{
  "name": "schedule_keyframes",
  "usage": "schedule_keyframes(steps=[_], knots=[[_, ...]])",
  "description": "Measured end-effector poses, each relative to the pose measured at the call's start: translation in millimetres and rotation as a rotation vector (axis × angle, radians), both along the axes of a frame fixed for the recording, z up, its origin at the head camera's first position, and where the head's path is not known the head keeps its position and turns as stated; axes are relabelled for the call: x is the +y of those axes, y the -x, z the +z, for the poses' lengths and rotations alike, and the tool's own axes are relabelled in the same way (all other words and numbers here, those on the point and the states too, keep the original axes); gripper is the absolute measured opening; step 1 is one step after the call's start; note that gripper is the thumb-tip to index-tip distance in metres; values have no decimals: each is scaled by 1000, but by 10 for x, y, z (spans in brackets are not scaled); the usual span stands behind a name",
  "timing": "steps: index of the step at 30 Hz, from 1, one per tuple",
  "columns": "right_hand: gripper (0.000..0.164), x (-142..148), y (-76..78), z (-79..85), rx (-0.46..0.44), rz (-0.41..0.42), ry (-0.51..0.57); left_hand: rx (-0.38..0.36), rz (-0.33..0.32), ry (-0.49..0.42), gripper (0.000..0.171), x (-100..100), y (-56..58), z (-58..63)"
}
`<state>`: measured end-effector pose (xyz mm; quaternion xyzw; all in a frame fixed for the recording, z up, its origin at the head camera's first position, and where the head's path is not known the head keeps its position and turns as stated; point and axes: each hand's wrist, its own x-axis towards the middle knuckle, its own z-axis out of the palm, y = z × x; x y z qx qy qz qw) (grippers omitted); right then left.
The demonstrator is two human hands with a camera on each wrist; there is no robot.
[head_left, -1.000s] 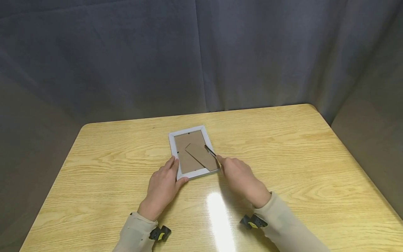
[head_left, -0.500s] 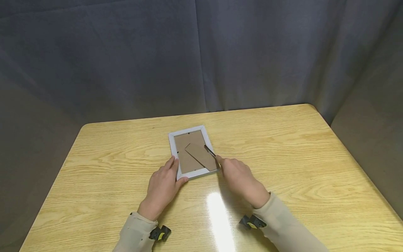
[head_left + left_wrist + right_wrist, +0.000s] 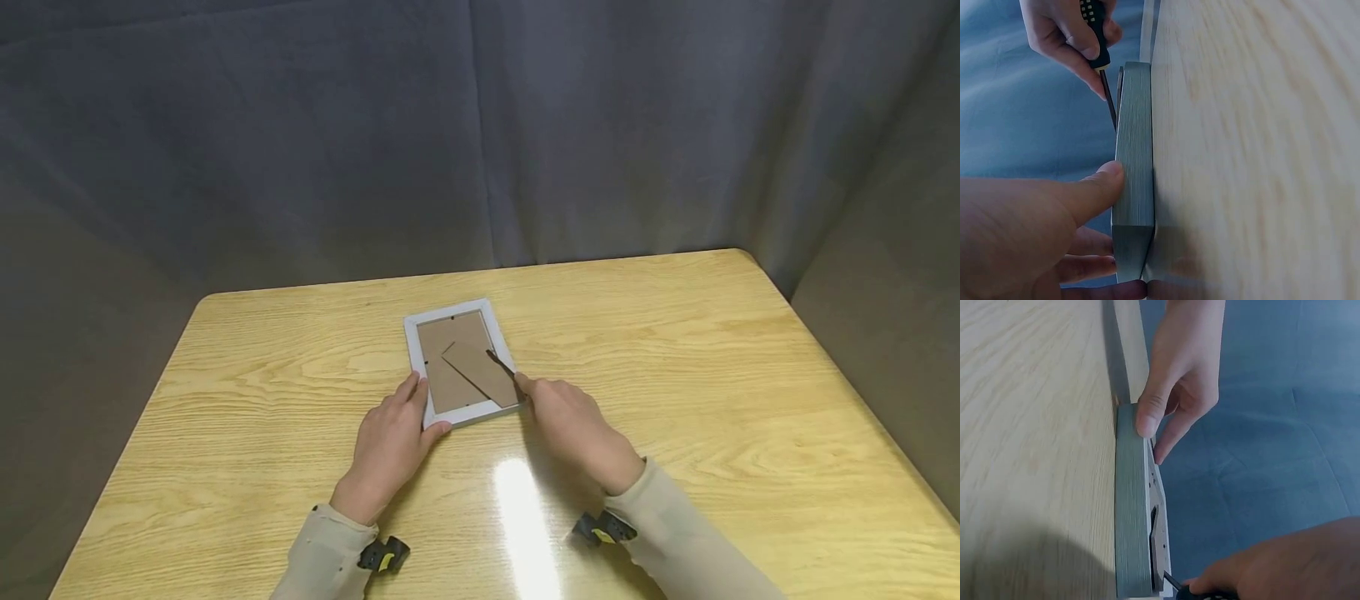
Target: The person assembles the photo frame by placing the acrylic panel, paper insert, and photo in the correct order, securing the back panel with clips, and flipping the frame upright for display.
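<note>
"Sleeves (image 3: 326, 554) are nearest to us, pale ones?"

"Yes, in from the near left and near right, each with a black and yellow device (image 3: 383, 555) at the wrist. Between them a bright glare (image 3: 522, 521) lies on the wooden table (image 3: 262, 400)."

"And the hands?"

"Apart from each other. The left hand (image 3: 390, 437) grips the near left corner of a picture frame (image 3: 468, 413), thumb on the near edge. The right hand (image 3: 573, 423) is curled round the dark handle of a screwdriver (image 3: 1095, 34), at the frame's right side."

"Where's the frame itself?"

"Around the middle of the table, back side up, a pale border round a brown backing board (image 3: 442, 379). A stand (image 3: 477, 373) slants across the board and overlaps the border at the near right. Small dark tabs (image 3: 427, 362) sit at the board's left, near and far edges."

"The screwdriver's tip?"

"By the board's right edge, its shaft crossing the border. Whether it reaches under anything, I can't tell."

"Farther back?"

"The table's rounded far corners, then a dark gray curtain (image 3: 337, 150)."
</note>
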<state>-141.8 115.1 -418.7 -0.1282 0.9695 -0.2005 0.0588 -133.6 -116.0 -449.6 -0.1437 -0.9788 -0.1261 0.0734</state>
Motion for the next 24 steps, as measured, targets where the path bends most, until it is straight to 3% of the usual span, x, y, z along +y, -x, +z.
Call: schedule_keyframes(steps=[16, 24], knots=[[42, 44, 4, 69, 123, -18, 36, -6, 5, -1, 73, 14, -6, -17], [42, 38, 18, 33, 58, -4, 61, -1, 5, 2, 73, 4, 5, -18]])
